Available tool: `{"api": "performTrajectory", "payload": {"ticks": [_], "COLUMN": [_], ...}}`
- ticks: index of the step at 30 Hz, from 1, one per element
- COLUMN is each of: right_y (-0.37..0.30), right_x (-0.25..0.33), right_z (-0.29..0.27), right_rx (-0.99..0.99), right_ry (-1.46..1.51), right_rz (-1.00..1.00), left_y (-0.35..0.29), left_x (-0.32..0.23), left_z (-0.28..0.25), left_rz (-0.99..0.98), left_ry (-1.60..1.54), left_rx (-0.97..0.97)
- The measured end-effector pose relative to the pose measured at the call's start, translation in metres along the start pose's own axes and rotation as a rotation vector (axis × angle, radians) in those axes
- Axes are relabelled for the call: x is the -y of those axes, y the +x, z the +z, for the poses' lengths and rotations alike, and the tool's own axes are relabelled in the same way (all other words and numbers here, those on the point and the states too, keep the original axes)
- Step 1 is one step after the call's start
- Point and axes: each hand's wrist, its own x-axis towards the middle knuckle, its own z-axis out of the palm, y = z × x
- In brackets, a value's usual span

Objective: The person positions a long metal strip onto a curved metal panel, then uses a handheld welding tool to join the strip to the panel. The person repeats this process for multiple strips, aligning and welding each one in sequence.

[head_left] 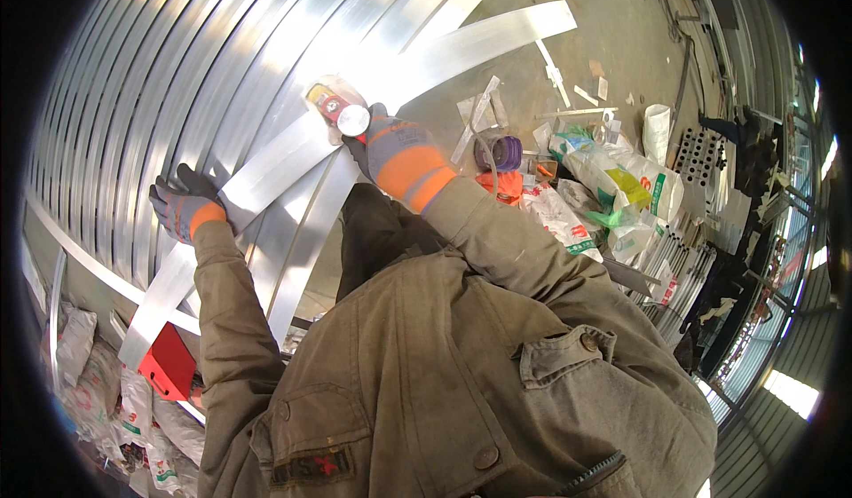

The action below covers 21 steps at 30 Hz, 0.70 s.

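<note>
A long flat silver metal strip (275, 169) lies aslant across a bed of parallel metal slats (133, 98). My left hand (188, 205), in a grey and orange glove, rests over this strip with its fingers spread. Farther up the strip, my right hand (404, 156), gloved alike, is closed around a small red and yellow tool (330, 106) with a round pale disc at one end. Strong glare blurs the tool's far side, so its exact kind is unclear. Another metal strip (312, 232) crosses beneath, close to my body.
Plastic bags (635, 187), an orange cloth-like item (504, 187) and a purple round object (500, 153) lie on the floor to the right. Stacked metal profiles (679, 258) stand beyond them. At lower left are a red box (169, 362) and several wrapped bundles (98, 383).
</note>
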Motion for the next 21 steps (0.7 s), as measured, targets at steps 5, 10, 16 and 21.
{"api": "performTrajectory", "payload": {"ticks": [5,10,16,21], "right_y": [-0.001,0.006,-0.002,-0.029], "right_x": [-0.033,-0.080,-0.051,-0.037], "right_z": [-0.014,-0.033,-0.013,-0.020], "right_rx": [-0.101,-0.187,-0.120,-0.075], "right_ry": [-0.050,0.024,-0.116,0.018], "right_rz": [0.093,0.145,0.128,0.072], "left_y": [0.002,0.003,0.001,0.000], "left_x": [0.007,0.008,0.002,0.002], "left_z": [0.006,0.010,0.003,0.003], "left_rz": [0.002,0.008,-0.004,0.017], "left_ry": [-0.023,-0.023,-0.026,-0.013], "left_rx": [0.018,-0.009,0.005,-0.015]}}
